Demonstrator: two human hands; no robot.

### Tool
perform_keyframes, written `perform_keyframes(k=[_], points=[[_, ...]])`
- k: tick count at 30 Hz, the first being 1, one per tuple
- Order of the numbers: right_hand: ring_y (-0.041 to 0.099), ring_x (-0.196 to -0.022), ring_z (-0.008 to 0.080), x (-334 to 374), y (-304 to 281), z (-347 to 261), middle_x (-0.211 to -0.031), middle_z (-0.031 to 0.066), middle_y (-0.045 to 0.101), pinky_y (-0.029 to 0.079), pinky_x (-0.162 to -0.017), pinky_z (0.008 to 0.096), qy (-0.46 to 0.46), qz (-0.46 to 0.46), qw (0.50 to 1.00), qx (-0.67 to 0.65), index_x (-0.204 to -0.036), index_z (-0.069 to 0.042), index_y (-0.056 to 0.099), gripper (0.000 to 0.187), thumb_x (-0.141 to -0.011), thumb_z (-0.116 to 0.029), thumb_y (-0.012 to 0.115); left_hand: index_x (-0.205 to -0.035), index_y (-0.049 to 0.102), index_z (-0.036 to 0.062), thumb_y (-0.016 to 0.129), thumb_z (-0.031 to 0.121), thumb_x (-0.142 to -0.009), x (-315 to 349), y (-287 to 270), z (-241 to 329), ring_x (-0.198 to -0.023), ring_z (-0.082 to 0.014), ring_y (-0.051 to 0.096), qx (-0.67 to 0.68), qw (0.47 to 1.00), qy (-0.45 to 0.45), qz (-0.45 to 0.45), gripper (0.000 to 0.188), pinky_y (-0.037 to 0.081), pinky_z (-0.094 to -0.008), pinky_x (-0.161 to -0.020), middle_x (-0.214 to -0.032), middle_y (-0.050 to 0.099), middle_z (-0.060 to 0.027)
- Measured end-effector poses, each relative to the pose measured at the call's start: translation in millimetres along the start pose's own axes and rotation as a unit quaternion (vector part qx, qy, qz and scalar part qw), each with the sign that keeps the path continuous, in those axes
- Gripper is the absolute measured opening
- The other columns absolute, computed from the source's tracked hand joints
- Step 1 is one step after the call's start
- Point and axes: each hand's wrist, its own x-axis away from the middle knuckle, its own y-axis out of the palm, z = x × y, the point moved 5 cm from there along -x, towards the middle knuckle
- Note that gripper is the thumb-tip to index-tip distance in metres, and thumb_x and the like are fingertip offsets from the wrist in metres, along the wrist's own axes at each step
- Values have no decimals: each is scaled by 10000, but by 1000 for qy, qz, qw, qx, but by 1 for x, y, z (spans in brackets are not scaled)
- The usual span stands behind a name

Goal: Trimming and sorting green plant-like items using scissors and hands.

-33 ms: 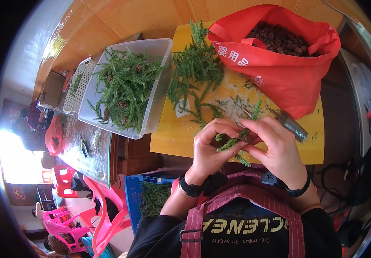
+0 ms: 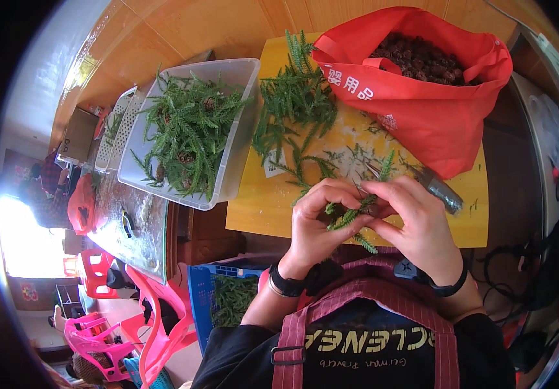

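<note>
My left hand (image 2: 318,223) and my right hand (image 2: 417,223) meet above the near edge of a yellow table (image 2: 260,217). Between their pinched fingertips is a green pine sprig (image 2: 345,219), with needled tips poking out above and below. Something dark shows at the sprig's middle, but my fingers cover most of it. Just beyond my hands, loose green sprigs (image 2: 299,104) lie piled on the tabletop. Scattered needle bits (image 2: 354,157) are strewn nearby. Beside my right hand rests a grey, shiny cylindrical bundle (image 2: 444,194).
A translucent plastic bin (image 2: 235,139) at the left holds sprigs with pine cones. At the far right stands a red bag (image 2: 435,123) filled with brown cones. Below left are a blue crate (image 2: 198,292) of greenery and a pink chair (image 2: 156,305). Pliers (image 2: 128,223) lie on a side table.
</note>
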Motion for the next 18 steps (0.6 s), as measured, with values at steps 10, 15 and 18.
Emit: perform_keyframes(k=[10, 15, 18], points=[[642, -730, 156, 1, -3, 1, -888, 87, 539, 533, -641, 249, 10, -3, 997, -71, -1070, 3, 550, 420, -680, 68, 694, -851, 557, 9, 724, -81, -655, 2, 1, 8, -884, -197, 604, -69, 996, 50, 0, 272, 495, -307, -774, -942, 615, -129], [611, -795, 177, -4, -18, -2, -871, 84, 525, 506, -655, 270, -15, -25, 1000, -10, -1033, -27, 601, 368, -683, -1, 711, -819, 587, 21, 726, -89, -635, 1, 0, 15, -849, -215, 630, -104, 992, 76, 9, 255, 507, -313, -748, -888, 641, -122], [568, -899, 218, -5, -23, -4, -888, 80, 533, 483, -712, 302, -55, -3, 997, 53, -1011, -56, 627, 352, -671, -41, 719, -795, 606, 26, 718, -106, -619, -1, 2, 19, -842, -226, 639, -120, 989, 86, -9, 247, 509, -314, -746, -865, 652, -115]])
